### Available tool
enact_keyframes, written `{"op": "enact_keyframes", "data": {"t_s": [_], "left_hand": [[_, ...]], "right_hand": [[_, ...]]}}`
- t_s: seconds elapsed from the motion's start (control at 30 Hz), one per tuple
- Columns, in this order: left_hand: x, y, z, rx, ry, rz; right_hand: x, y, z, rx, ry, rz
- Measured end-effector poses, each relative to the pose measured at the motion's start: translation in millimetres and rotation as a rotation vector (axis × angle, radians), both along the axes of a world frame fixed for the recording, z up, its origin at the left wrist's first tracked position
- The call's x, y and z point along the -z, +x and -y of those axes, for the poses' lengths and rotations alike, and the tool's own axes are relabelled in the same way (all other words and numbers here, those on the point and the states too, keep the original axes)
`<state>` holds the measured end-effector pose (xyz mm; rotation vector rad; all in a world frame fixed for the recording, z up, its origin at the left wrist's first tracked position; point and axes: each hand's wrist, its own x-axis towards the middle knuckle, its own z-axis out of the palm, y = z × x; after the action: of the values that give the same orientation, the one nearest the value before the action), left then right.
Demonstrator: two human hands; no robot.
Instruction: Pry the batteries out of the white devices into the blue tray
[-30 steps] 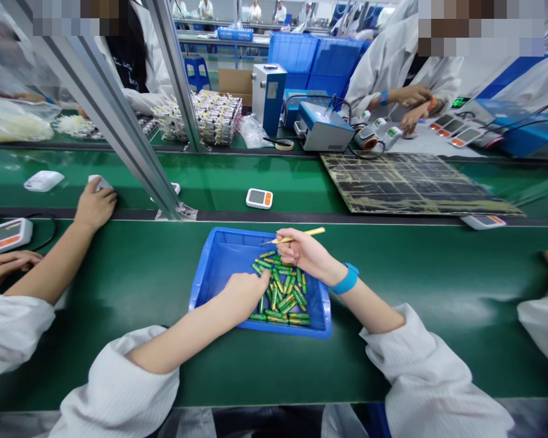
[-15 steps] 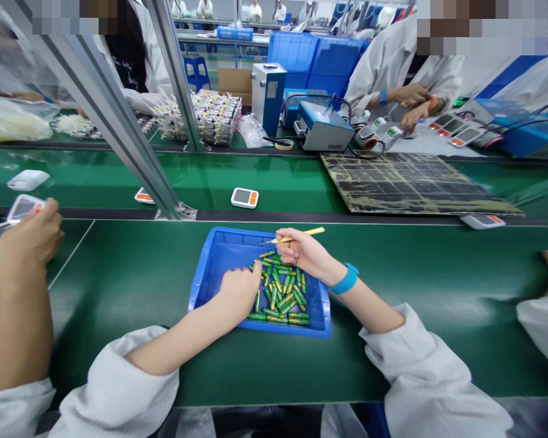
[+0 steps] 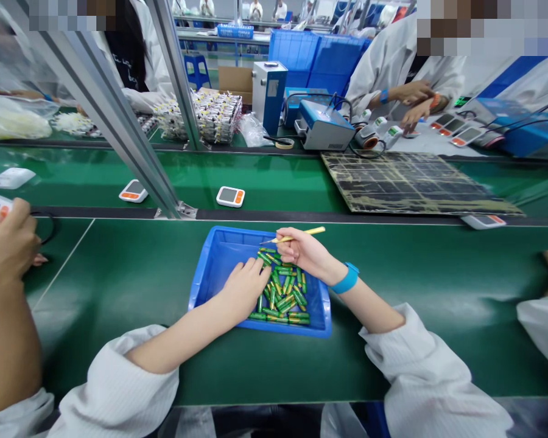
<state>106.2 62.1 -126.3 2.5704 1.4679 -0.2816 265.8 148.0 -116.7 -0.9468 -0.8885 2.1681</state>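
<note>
A blue plastic tray [image 3: 212, 274] lies on the green bench mat in front of me. It holds a heap of several green and gold batteries [image 3: 285, 295]. My left hand [image 3: 244, 289] rests inside the tray with its fingers curled onto the batteries at the heap's left edge. My right hand [image 3: 304, 250] hovers over the heap's far side, fingers pinched round a thin yellow stick [image 3: 301, 235] that points to the right. A blue band sits on my right wrist.
White and orange devices [image 3: 231, 196] ride the green conveyor beyond the tray. A co-worker's arm [image 3: 4, 267] at the left holds one such device. A dark gridded board [image 3: 406, 182] lies at the right. Across the belt stand machines, blue crates and other workers.
My left hand shifted slightly forward over the batteries. The devices on the conveyor moved left. The co-worker's hand at the left lifted a device from the belt and drew it back.
</note>
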Motion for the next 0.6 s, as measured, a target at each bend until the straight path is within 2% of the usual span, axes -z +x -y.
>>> {"op": "enact_keyframes", "data": {"t_s": [0.13,0.6], "left_hand": [[0.1,-1.2,0.1,0.017,0.012,0.032],[4.7,-4.4,-0.6,-0.001,-0.111,0.101]], "right_hand": [[1.0,-0.2,-0.1,0.006,0.008,-0.008],[-0.2,0.2,-0.5,-0.016,0.006,-0.010]]}}
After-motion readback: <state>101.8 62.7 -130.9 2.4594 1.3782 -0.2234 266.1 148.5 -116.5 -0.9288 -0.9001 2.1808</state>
